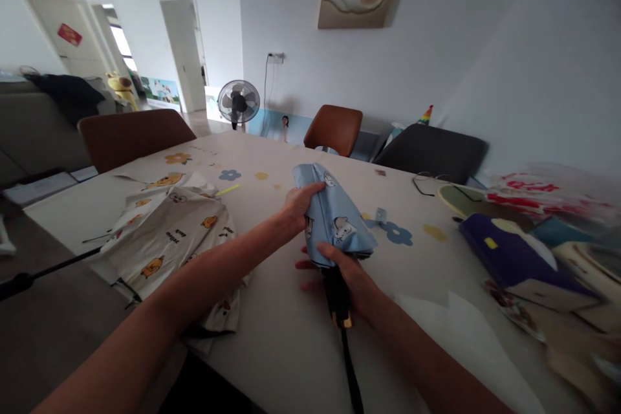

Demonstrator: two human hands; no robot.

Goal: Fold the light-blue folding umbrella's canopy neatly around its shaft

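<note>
A folded light blue umbrella (334, 217) with cartoon prints is held above the white table (286, 349). My left hand (299, 204) is wrapped round the upper part of its blue canopy. My right hand (347, 275) grips the lower end, where the black handle (338, 303) and a black strap (352, 369) hang down. A second umbrella (169, 239), white with yellow duck prints, lies spread on the table to the left, its black handle (29, 278) sticking out past the table edge.
Two brown chairs (130, 136) (334, 128) and a dark chair (431, 152) stand around the table. At the right lie a navy box (514, 259), red-printed plastic bags (548, 191), glasses (427, 182) and white paper (466, 336). A fan (238, 101) stands by the far wall.
</note>
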